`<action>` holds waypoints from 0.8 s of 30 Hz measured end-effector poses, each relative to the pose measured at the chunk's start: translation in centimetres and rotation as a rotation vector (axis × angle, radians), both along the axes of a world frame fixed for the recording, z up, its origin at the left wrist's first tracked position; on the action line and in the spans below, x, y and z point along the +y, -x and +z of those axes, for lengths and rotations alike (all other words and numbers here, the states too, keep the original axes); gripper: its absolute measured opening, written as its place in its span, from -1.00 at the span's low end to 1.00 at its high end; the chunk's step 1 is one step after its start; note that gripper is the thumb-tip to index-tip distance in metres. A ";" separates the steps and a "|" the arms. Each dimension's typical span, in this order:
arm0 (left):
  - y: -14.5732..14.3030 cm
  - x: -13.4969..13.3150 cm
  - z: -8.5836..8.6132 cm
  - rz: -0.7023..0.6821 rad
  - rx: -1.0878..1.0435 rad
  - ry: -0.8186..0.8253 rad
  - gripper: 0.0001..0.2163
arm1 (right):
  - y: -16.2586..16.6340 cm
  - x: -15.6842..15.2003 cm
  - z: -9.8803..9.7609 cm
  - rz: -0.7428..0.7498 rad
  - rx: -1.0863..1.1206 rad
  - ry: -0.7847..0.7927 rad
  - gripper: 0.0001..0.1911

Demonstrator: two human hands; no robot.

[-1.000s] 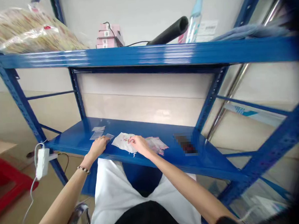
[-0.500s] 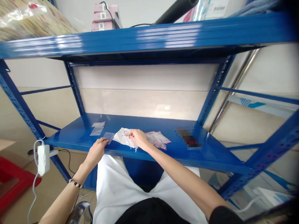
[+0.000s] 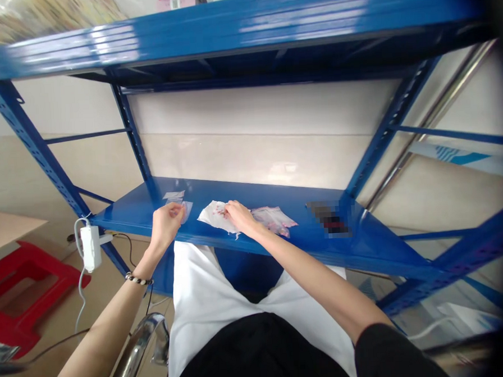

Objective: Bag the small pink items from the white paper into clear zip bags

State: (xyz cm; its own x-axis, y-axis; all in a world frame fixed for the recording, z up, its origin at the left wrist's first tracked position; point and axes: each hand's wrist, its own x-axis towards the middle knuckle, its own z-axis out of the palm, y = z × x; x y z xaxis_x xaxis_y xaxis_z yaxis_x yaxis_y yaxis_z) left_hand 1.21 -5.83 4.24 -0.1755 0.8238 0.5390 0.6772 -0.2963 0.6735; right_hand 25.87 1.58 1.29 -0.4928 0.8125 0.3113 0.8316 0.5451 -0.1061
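Note:
My left hand (image 3: 165, 224) is raised a little above the blue shelf board (image 3: 130, 214) and pinches a small clear plastic bag (image 3: 186, 210). My right hand (image 3: 238, 215) rests with fingers drawn together on a white sheet (image 3: 213, 216) that carries small red bits; what its fingertips pinch is too small to make out. Two more clear bags (image 3: 174, 196) lie flat on the shelf beyond my left hand. A pile of pinkish packets (image 3: 276, 219) lies just right of my right hand.
The upper blue shelf (image 3: 243, 28) overhangs the work area, with bagged goods (image 3: 35, 14) on top at left. A white power adapter (image 3: 90, 247) hangs off the shelf's left corner. A red stool (image 3: 24, 279) stands on the floor at left. A chrome chair part (image 3: 136, 352) is near my left arm.
My left hand has picked one clear bag up off the shelf. My right hand stayed on the white sheet. The view tilted down, so the upper shelf's contents slid out of the frame.

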 end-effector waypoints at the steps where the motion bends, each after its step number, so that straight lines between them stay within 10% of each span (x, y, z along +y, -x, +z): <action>1: -1.1 -0.4 0.3 -0.056 -0.077 0.027 -0.76 | 0.0 0.1 -0.1 0.008 -0.023 -0.039 -0.76; 7: -8.9 -7.1 0.9 -0.422 -0.143 0.170 -0.86 | -0.2 -0.6 0.3 0.108 -0.141 -0.156 -0.76; 13: -12.2 -13.6 -0.7 -0.480 0.179 0.237 -0.90 | 0.2 -1.5 0.6 0.064 -0.149 -0.120 -0.76; 19: -11.8 -10.7 -5.5 -0.564 -0.027 0.464 -0.85 | -1.2 -3.5 2.9 0.025 0.240 -0.067 -0.78; 24: -12.7 -8.8 -6.8 -0.727 -0.192 0.709 -0.83 | -3.3 -12.6 3.2 0.106 0.858 0.203 -0.85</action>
State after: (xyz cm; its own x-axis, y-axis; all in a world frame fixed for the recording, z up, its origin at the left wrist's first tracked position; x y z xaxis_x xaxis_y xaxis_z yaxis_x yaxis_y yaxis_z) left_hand 13.95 -14.64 -2.57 0.4596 0.8829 -0.0965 0.3562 -0.0838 0.9306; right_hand 29.20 -11.04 4.53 -0.2316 0.8557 0.4627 0.3677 0.5174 -0.7727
